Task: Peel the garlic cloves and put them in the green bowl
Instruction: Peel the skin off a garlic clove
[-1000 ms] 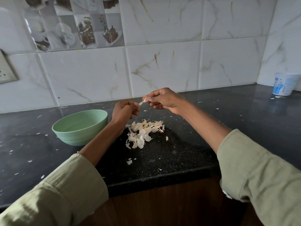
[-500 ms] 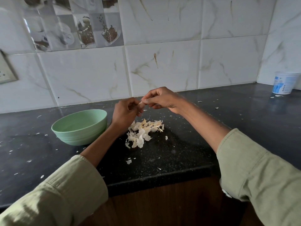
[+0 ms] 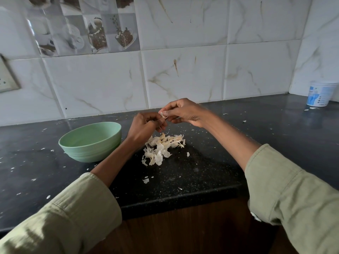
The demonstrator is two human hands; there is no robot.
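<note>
Both hands meet above a pile of garlic skins on the black counter. My left hand curls its fingers round a garlic clove, which is mostly hidden inside the hand. My right hand pinches a pale strip of garlic skin between thumb and fingertips at the clove's tip. The green bowl stands to the left of my left hand, and its visible inside looks bare.
Small skin flakes lie scattered over the black counter, whose front edge runs just below the pile. A white plastic cup stands at the far right corner. A tiled wall closes the back.
The hands came together over the pile, and the right hand shifted its pinch on the skin at the clove's tip. The bowl and pile stayed put.
</note>
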